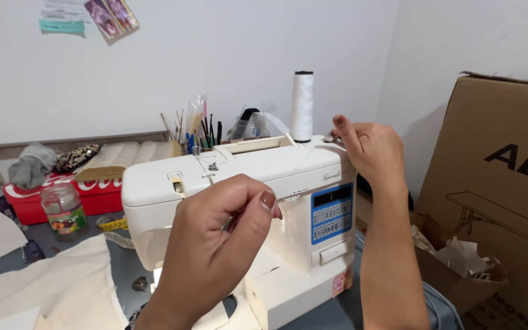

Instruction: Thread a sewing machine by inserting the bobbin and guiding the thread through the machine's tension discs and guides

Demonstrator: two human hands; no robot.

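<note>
A cream sewing machine (245,177) with a blue button panel (331,212) stands on the table in front of me. My left hand (215,244) is raised before the machine's front, thumb and fingers pinched together on a fine white thread. My right hand (368,150) rests at the machine's top right corner, its fingertips on the small metal bobbin winder (330,139). A tall spool of white thread (302,106) stands upright on top of the machine, just left of my right hand.
Cream fabric (56,281) lies at the lower left. A glass jar (63,211), a yellow tape measure (114,225), a red box (62,192) and a cup of pens and tools (197,131) sit behind. A large cardboard box (496,183) stands at right.
</note>
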